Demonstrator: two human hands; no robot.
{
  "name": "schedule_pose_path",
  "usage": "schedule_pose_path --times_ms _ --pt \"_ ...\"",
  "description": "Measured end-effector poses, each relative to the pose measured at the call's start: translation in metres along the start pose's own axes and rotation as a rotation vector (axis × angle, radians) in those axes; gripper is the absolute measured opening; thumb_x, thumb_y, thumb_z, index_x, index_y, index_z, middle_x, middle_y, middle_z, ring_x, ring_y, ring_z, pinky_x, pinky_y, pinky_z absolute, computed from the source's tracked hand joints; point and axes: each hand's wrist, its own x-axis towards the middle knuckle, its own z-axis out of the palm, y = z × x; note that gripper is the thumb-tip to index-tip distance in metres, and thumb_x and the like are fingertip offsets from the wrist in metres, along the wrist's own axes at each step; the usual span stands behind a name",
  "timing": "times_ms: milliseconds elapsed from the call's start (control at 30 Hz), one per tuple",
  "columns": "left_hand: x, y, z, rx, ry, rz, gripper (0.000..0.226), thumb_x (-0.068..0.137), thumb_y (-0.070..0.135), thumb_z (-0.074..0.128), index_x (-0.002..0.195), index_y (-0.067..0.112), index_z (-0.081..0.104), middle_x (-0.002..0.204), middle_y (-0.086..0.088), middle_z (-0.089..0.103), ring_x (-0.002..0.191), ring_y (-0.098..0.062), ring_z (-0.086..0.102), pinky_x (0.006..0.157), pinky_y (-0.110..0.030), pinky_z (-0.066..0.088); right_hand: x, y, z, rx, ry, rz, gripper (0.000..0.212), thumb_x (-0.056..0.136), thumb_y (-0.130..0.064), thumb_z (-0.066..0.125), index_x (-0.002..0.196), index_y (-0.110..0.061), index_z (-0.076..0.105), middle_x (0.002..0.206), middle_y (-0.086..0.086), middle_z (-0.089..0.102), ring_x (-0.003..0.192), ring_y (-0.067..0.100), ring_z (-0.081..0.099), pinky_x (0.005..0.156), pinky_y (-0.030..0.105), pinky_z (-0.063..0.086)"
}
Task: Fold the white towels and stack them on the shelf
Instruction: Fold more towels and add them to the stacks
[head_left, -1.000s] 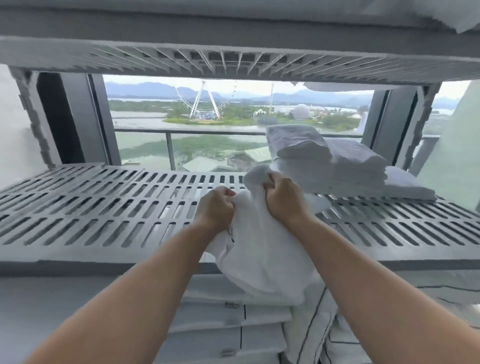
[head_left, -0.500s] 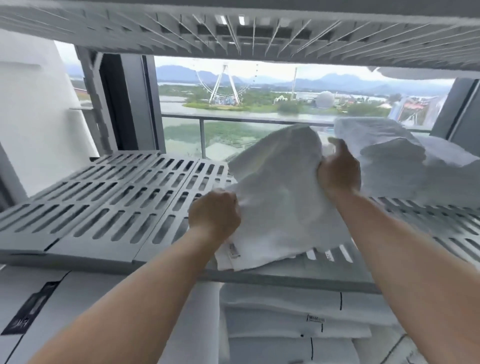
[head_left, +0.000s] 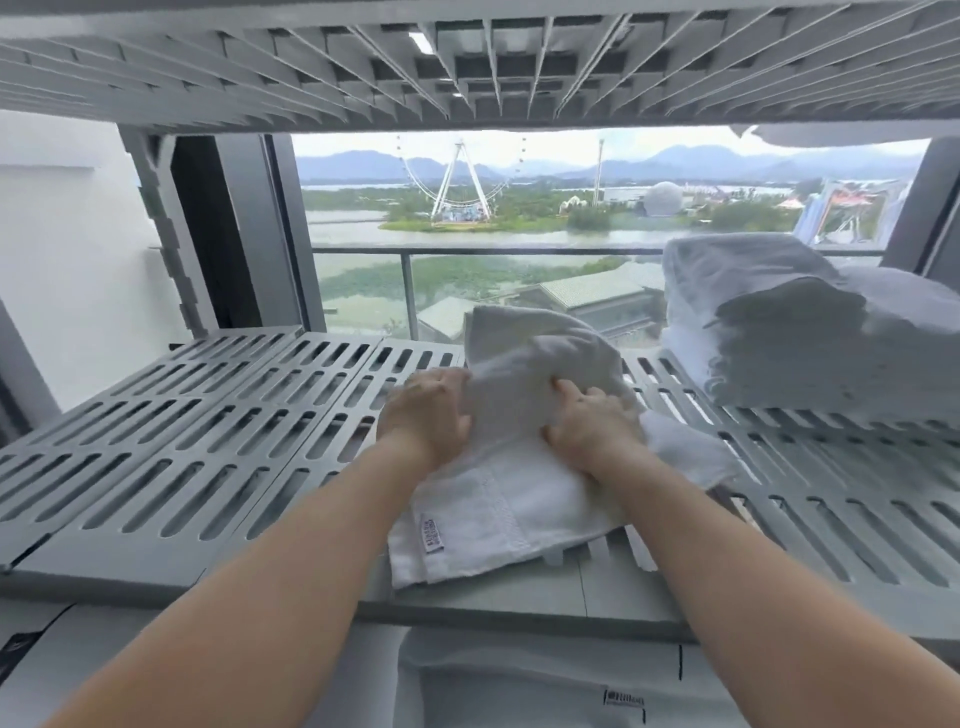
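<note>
A white towel (head_left: 498, 514) lies partly spread on the grey slotted shelf (head_left: 208, 441), its near corner with a small label at the shelf's front edge. Its far part is bunched up above my hands. My left hand (head_left: 426, 415) grips the bunched cloth from the left. My right hand (head_left: 589, 426) grips it from the right, fingers curled into the fabric. A stack of folded white towels (head_left: 810, 332) sits at the right rear of the same shelf.
Another slotted shelf (head_left: 467, 62) hangs close overhead. Folded white linen (head_left: 545, 686) lies on the level below. A window with a railing (head_left: 467, 252) is behind the shelf, and a white wall (head_left: 67, 249) stands at the left.
The towel came down from the air onto the shelf. My right hand dropped from high right toward my left hand, and both now bunch the towel's far part.
</note>
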Motion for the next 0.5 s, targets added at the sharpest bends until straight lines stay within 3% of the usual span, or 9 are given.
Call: schedule_pose_path --times_ms 67,133,233,333,433,500 --pt "0.009 0.005 0.003 -0.07 -0.06 -0.004 0.028 0.09 0.028 0.056 0.117 0.023 0.062 0.114 -0.006 0.069 0.106 -0.028 0.062 0.089 -0.038 0.051 0.011 0.006 0.002 0.015 0.035 -0.042 0.054 0.099 -0.037 0.032 0.153 -0.041 0.024 0.142 0.013 0.049 0.132 0.036 0.044 0.109 0.049 0.029" --pt "0.013 0.006 0.006 -0.049 -0.035 0.024 0.008 0.089 0.027 0.054 0.085 0.023 0.06 0.094 -0.006 0.069 0.091 -0.029 0.064 0.076 -0.035 0.052 0.022 0.012 0.003 0.023 0.019 -0.09 0.057 0.099 -0.027 0.024 0.153 -0.044 0.022 0.144 0.009 0.05 0.132 0.034 0.045 0.11 0.049 0.031" --pt "0.013 0.009 0.006 0.039 -0.013 0.076 0.021 0.091 0.031 0.052 0.072 0.022 0.053 0.081 -0.003 0.068 0.08 -0.027 0.065 0.069 -0.035 0.051 0.039 0.016 0.005 0.034 0.003 -0.153 0.067 0.094 -0.017 0.03 0.152 -0.05 0.021 0.144 0.004 0.052 0.13 0.032 0.049 0.107 0.044 0.039" --pt "0.012 0.011 -0.005 0.03 -0.121 0.09 0.029 0.093 0.034 0.055 0.067 0.021 0.055 0.077 -0.004 0.068 0.078 -0.027 0.064 0.066 -0.034 0.046 0.057 0.014 0.008 0.201 0.016 -0.185 0.056 0.094 -0.022 0.038 0.142 -0.051 0.04 0.141 0.006 0.057 0.126 0.032 0.054 0.104 0.043 0.044" --pt "0.012 0.006 -0.026 -0.25 -0.342 0.002 0.044 0.091 0.051 0.063 0.069 0.013 0.067 0.067 0.0 0.068 0.064 -0.018 0.063 0.059 -0.031 0.048 0.075 0.002 0.014 0.394 0.1 -0.256 0.033 0.095 -0.023 0.044 0.123 -0.032 0.061 0.124 0.01 0.067 0.113 0.033 0.062 0.095 0.04 0.048" --pt "0.012 0.001 -0.038 -0.363 -0.299 -0.065 0.057 0.091 0.065 0.056 0.06 0.017 0.065 0.053 0.009 0.061 0.048 -0.011 0.056 0.053 -0.024 0.046 0.082 -0.009 0.02 0.5 0.131 -0.297 0.027 0.097 -0.025 0.049 0.118 -0.023 0.064 0.117 0.011 0.071 0.109 0.033 0.064 0.091 0.035 0.046"
